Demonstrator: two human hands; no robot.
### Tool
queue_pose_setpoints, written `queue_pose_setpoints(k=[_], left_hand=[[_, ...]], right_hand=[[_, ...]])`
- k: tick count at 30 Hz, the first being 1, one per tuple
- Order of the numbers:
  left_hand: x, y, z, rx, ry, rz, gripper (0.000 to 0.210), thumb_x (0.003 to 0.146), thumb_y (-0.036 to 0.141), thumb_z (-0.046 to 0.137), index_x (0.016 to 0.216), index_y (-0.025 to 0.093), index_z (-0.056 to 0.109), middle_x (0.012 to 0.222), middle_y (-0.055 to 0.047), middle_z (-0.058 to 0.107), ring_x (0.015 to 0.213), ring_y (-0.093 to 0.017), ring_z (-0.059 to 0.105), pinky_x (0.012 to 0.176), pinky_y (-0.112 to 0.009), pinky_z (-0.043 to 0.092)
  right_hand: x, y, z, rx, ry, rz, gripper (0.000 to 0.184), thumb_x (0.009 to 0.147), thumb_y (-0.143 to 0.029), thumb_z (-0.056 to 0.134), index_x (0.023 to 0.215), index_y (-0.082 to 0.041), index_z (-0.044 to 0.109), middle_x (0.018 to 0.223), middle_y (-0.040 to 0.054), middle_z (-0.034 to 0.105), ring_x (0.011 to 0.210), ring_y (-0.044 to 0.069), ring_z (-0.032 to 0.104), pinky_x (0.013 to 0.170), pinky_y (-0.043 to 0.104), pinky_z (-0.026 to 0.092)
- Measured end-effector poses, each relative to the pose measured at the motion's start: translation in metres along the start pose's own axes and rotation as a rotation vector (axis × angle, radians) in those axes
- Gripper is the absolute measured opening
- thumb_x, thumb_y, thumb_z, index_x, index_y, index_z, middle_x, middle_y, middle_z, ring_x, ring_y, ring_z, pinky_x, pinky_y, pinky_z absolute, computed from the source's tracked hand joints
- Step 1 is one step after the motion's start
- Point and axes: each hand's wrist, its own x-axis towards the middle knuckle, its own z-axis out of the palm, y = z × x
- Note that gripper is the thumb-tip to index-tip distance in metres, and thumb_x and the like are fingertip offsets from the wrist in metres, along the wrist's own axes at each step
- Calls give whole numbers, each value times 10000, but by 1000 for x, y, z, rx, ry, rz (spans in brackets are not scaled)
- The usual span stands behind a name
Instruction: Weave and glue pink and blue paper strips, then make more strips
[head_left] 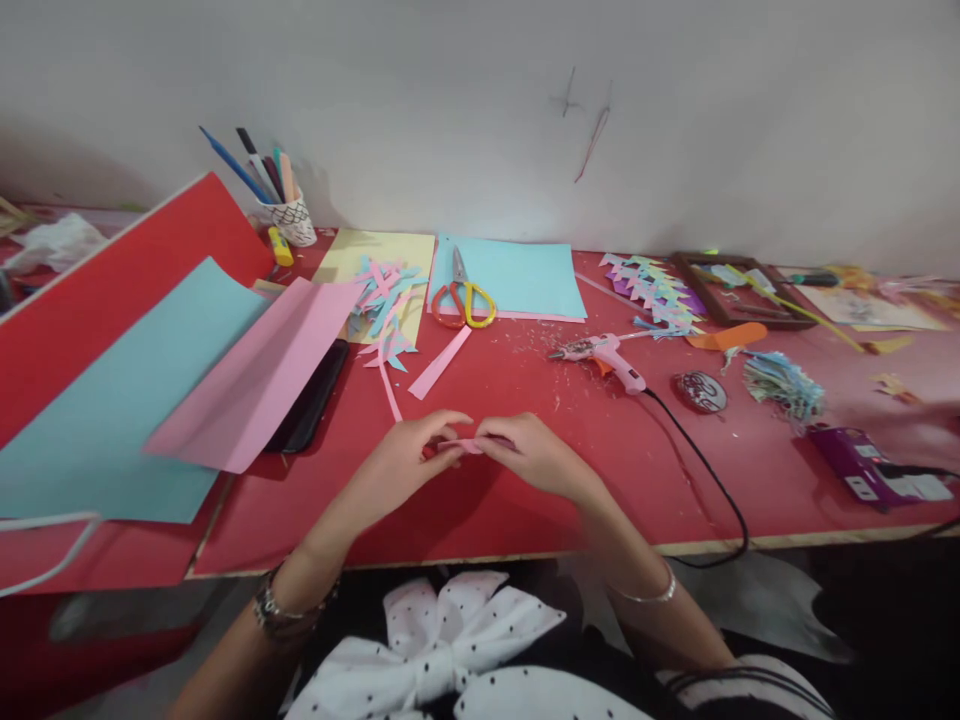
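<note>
Between my two hands, just above the red table, is a small pink paper strip point(470, 446). My left hand point(420, 450) pinches its left end with thumb and fingers. At its right end the fingers of my right hand point(529, 455) are closed on it. A long curved pink strip point(388, 375) runs down to the back of my left hand. Beyond the hands lie a flat pink paper piece point(440, 363) and scissors point(465, 295) with red and yellow handles, resting on light blue paper point(525, 275). To the right is a pink glue gun point(604, 360).
Cut paper scraps point(386, 290) lie on a yellow sheet. Blue and pink sheets point(262, 375) lean at left over a black phone point(311, 405). A pen cup point(296, 220) stands behind. The glue gun's black cord point(705, 465) loops over the front edge; a purple box point(855, 465) sits right.
</note>
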Motion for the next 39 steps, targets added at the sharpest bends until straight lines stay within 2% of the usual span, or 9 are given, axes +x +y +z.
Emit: queue_pose_setpoints(k=[3,8,15,19,25,32,39], left_hand=[[-2,-5,-1,-19,85,-63,235,712,325,597,907,196,621,768,-16,676,690,-166,610,650,-248,440],[-5,-7,2,-69,72,-68,169,721,318,570,790,181,639,667,1,659,604,-146,585,581,-235,424],[-3,4,4,-88,100,-63,206,744,347,540,727,185,666,614,-3,666,537,-129,553,559,-229,424],[-2,2,1,-132,109,-79,189,721,333,556,726,184,671,673,-20,694,605,-152,606,579,-234,444],[-2,-3,-4,-172,117,-101,232,693,364,579,795,180,676,722,-29,716,622,-153,630,586,-234,466],[-2,-3,-3,-172,182,-75,187,689,332,562,695,189,682,678,-10,712,513,-119,593,576,-225,483],[-4,-1,-6,-148,245,-91,193,669,346,560,616,184,651,613,-14,698,497,-125,592,557,-222,485]], right_hand=[[-1,1,-1,32,45,-1,254,842,-299,421,662,-175,550,595,-23,533,539,83,439,528,196,289],[-1,0,1,38,124,42,257,819,-323,459,616,-175,515,529,-50,453,496,70,375,503,200,254],[2,-2,3,-12,200,77,406,810,-460,454,528,-173,402,472,-62,319,461,61,286,467,205,211],[1,-3,2,-7,193,71,387,813,-449,468,551,-164,457,482,-59,359,471,58,312,469,198,217],[0,-2,1,25,149,61,294,826,-372,484,664,-149,585,571,-30,522,530,66,413,516,182,275],[2,-1,0,46,158,39,265,827,-338,480,695,-152,615,597,-15,571,533,72,442,524,182,300],[-2,-1,-4,121,130,46,196,804,-292,502,716,-155,612,650,-12,600,585,78,488,561,176,339]])
